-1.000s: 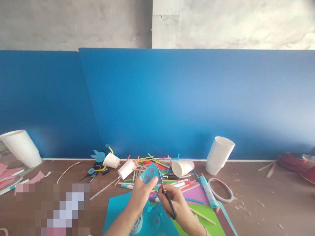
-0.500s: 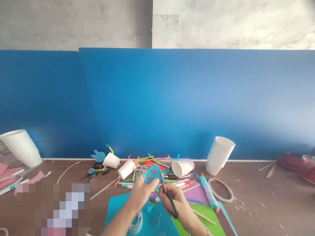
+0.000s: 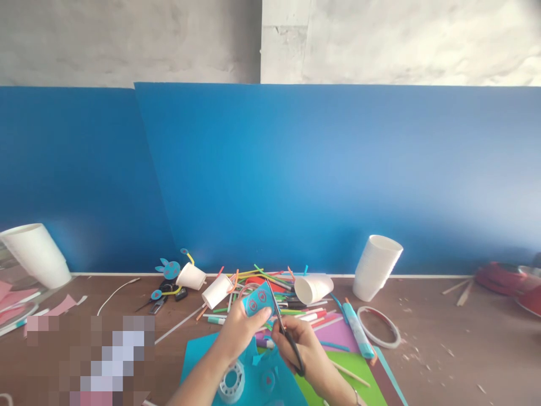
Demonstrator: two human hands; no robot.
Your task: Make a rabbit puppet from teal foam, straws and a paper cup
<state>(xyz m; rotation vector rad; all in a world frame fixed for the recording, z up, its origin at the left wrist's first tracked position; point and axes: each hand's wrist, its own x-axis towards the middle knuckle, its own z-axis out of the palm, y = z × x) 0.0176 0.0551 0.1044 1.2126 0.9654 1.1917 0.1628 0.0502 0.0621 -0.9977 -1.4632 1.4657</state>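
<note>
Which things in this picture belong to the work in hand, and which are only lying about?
In the work: scissors in the right hand; blue paper with red drawings in the left hand.

Apparently not in use: tape roll; right-side cup stack; green sheet.

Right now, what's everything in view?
Table: one, brown, foreground
Scissors: one, black-handled, centre
Paper piece: one, blue with red drawings, centre
Paper sheets: several, blue, green, purple, front
Tape roll: one, white, on blue sheet
Ring: one, white, right
Paper-cup stacks: two, white, left and right
Tipped cups: at least three, white, between stacks
Rabbit cutout: one, blue, left
Straws: many, multicoloured, centre
Paper scraps: several, pink, far left
Unclear items: some, red, far right
Panels: two, blue, behind table
Wall: one, grey, above panels
Left hand: one, holding paper piece
Right hand: one, holding scissors
</note>
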